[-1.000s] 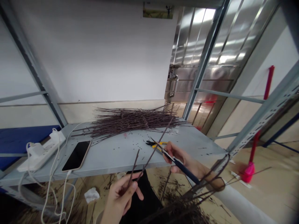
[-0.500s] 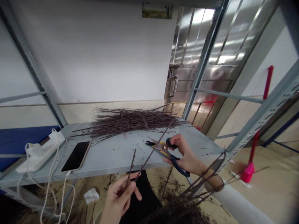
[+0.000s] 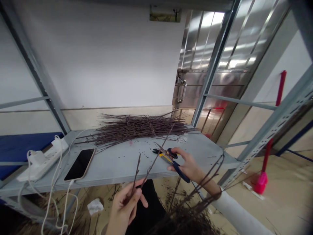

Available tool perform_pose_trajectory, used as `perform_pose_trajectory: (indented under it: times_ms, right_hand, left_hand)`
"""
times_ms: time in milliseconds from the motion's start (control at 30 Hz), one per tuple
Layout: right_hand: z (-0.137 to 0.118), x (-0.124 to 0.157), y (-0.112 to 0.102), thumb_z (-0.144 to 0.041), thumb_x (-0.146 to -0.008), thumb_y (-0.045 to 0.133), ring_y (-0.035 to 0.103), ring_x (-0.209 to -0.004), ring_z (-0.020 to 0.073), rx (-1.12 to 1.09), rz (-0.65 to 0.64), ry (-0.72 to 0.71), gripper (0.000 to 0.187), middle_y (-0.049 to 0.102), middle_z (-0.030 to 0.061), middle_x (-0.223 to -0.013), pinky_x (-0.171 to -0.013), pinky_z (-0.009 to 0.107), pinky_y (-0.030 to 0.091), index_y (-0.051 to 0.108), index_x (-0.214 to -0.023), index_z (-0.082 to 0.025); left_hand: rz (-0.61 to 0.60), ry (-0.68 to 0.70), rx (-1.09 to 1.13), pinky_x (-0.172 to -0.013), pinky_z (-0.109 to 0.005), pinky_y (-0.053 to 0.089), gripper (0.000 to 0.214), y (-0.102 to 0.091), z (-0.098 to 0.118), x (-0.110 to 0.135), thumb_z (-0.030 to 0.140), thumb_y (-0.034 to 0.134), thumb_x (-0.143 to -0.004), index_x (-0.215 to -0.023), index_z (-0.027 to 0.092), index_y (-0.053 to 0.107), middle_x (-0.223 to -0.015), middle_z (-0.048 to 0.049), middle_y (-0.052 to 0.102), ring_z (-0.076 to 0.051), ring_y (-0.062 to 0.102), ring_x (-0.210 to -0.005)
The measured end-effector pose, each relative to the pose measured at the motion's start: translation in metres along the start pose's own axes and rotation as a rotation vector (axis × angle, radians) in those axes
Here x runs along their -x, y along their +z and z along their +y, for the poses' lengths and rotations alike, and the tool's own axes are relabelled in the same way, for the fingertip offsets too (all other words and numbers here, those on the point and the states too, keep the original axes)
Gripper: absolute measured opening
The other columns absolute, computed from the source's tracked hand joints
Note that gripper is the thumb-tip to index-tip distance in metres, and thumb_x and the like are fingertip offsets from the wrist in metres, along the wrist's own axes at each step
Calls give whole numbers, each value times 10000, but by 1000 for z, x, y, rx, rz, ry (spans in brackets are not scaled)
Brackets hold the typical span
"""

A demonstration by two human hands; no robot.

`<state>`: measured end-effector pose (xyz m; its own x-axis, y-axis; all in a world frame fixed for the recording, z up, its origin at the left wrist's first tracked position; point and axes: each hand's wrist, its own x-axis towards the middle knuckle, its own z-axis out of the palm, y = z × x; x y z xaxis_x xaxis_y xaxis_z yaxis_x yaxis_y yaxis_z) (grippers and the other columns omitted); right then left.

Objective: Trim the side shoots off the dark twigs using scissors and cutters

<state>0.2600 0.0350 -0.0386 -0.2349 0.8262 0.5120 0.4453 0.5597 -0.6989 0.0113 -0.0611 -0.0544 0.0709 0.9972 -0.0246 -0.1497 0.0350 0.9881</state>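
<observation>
My left hand pinches the base of a thin dark forked twig that rises up and to the right over the shelf edge. My right hand grips blue-handled scissors, whose blades point left and touch the twig's long branch. A bundle of loose dark twigs hangs around my right forearm and lap. Yellow-handled cutters lie on the shelf just behind the scissors.
A big pile of cut twigs lies at the back of the grey metal shelf. A phone and a white power strip with cables sit on the left. Twig scraps litter the floor. A red stand is on the right.
My right hand has drawn the scissors slightly left and down along the twig, and its grip on the handles has tightened. The left hand has stayed nearly still.
</observation>
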Motion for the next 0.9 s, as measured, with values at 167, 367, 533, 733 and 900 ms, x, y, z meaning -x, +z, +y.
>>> perform_pose_trajectory:
  times_ms: [167,367,533,733,900]
  right_hand:
    - [15,8,11,-613,-739,607,510,-712,154,-354,-219,82,468,509,14,-836,-681,302,465,439,-965,-239]
    - [14,10,12,-644,-723,600,462,-752,156,-397,-293,107,526,455,16,-854,-671,280,437,414,-988,-230]
    - [7,9,11,-628,-726,599,445,-756,164,-330,-329,54,498,441,11,-846,-688,292,428,430,-967,-226]
    - [12,11,14,-594,-726,621,441,-752,158,-334,-312,55,494,455,17,-875,-682,293,421,430,-992,-224]
    - [20,12,21,-605,-732,611,442,-738,150,-429,-302,88,511,477,22,-886,-678,296,416,405,-1005,-224]
  left_hand:
    - [7,7,45,-328,-162,126,525,-3,2,1,536,666,-736,-1101,160,677,-552,-30,632,1,235,-309]
    - [28,18,48,-338,-173,106,504,-3,0,1,514,668,-742,-1089,149,677,-535,-30,627,-4,245,-306]
    - [-15,-7,44,-339,-169,83,496,-3,-3,-1,510,648,-764,-1115,159,660,-545,-32,637,5,232,-299]
    - [-17,-18,65,-357,-168,74,475,-1,-3,1,502,650,-767,-1094,157,662,-519,-22,621,5,225,-318]
    - [-25,-22,97,-359,-157,78,444,2,-2,3,506,677,-747,-1046,178,682,-501,1,602,13,225,-324]
